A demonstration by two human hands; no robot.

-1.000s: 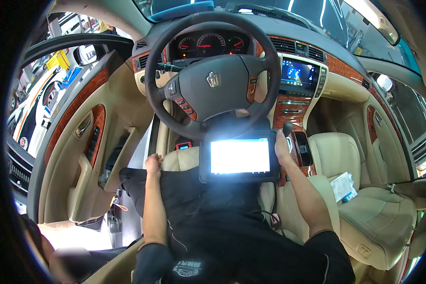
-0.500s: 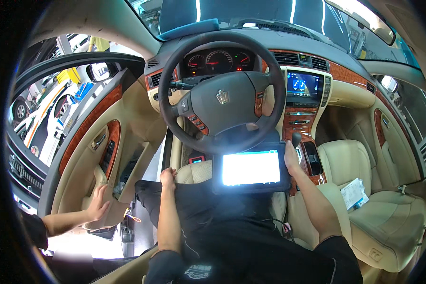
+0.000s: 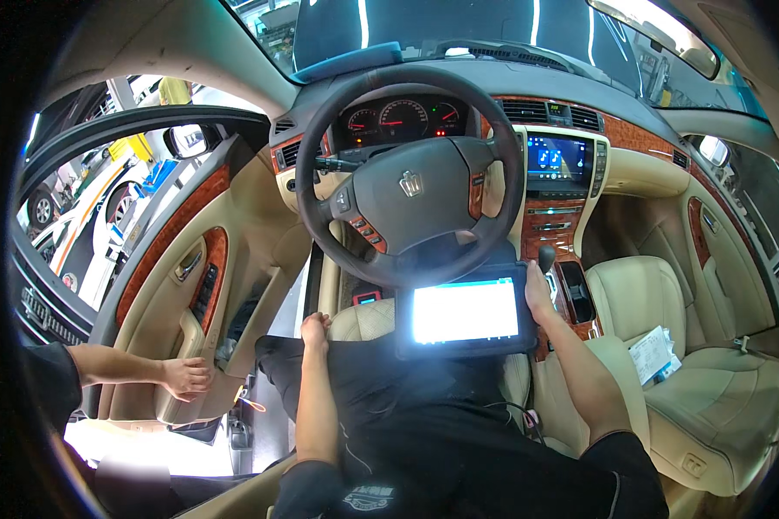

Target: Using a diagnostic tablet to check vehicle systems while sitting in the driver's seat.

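Observation:
My right hand (image 3: 541,296) grips the right edge of a tablet (image 3: 404,344) in a thick black case. Its screen glows bright white, too bright to make out. The tablet leans on my lap below the steering wheel (image 3: 411,195). On my left thigh, beside the seat cushion (image 3: 359,320), my left hand (image 3: 316,329) rests with its fingers curled closed; nothing shows in it. The wheel stands apart from both my hands. Just right of my right hand are the dark gear lever knob (image 3: 546,257) and the centre console.
The driver's door (image 3: 169,285) is open on the left. Another person's hand (image 3: 186,378) lies at its armrest. A lit display (image 3: 558,161) sits in the dashboard. Papers (image 3: 652,355) lie on the passenger seat (image 3: 710,398). A red-and-black device (image 3: 366,297) is by the seat's front.
The other person's hand has gone from raised with spread fingers to resting, curled, at the door armrest. My hands keep their places; the view has shifted slightly.

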